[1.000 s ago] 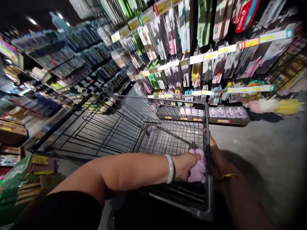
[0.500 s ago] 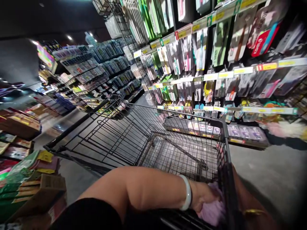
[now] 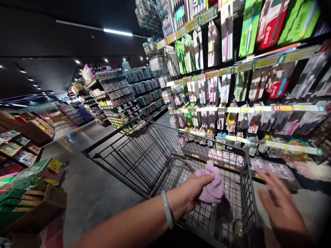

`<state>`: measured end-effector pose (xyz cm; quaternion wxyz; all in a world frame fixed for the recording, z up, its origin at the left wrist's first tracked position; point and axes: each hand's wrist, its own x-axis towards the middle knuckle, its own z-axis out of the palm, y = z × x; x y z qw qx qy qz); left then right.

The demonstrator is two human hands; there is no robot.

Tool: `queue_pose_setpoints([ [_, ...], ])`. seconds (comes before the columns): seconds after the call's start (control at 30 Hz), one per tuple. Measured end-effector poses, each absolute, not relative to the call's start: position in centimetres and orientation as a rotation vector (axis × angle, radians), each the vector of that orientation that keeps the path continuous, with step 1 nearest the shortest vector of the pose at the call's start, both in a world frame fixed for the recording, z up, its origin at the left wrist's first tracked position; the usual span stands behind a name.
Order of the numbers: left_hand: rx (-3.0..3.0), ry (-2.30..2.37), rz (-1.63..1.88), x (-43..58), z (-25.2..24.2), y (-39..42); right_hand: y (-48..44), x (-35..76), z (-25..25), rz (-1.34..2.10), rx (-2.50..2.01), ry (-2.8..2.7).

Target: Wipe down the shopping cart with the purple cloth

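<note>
My left hand point(image 3: 190, 193), with a pale bangle at its wrist, is closed on a crumpled lilac cloth point(image 3: 213, 187). It holds the cloth above the wire bottom of a black shopping cart point(image 3: 250, 186). To the right, just outside the cart's end wall, my right hand point(image 3: 283, 203) is raised with its fingers stretched out and somewhat blurred. Nothing shows in that hand, and a gap of floor lies behind it.
A tall rack of toothbrush packs point(image 3: 243, 86) stands beyond the cart. Further shelves point(image 3: 116, 93) line the aisle at the back left. Cardboard boxes of goods point(image 3: 53, 199) stand at the left, beside the grey floor point(image 3: 95, 186).
My left hand has moved with the lilac cloth from the cart's right end wall to over its basket. My right hand has come up beside that wall. The view has tilted upward.
</note>
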<state>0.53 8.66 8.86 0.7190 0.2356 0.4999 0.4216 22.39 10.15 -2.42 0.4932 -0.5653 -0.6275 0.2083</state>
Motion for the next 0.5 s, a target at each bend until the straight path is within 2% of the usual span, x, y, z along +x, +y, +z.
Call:
queue_pose_setpoints([
  [0.13, 0.443, 0.841, 1.062, 1.2, 9.8, 6.0, 5.7, 16.4, 2.5, 0.629, -0.970, -2.007],
  [0.27, 0.668, 0.773, 0.965, 0.0, 9.6, 3.5, 4.6, 14.3, 1.9, 0.549, -1.005, -2.023],
  [0.37, 1.256, 1.194, 0.928, -3.2, 9.8, 1.7, 5.0, 15.7, 0.7, 0.607, -1.007, -2.097],
  [0.5, 2.001, 1.754, 0.776, -6.8, 9.1, -0.6, 4.5, 16.3, 1.5, 0.891, -1.123, -2.327],
])
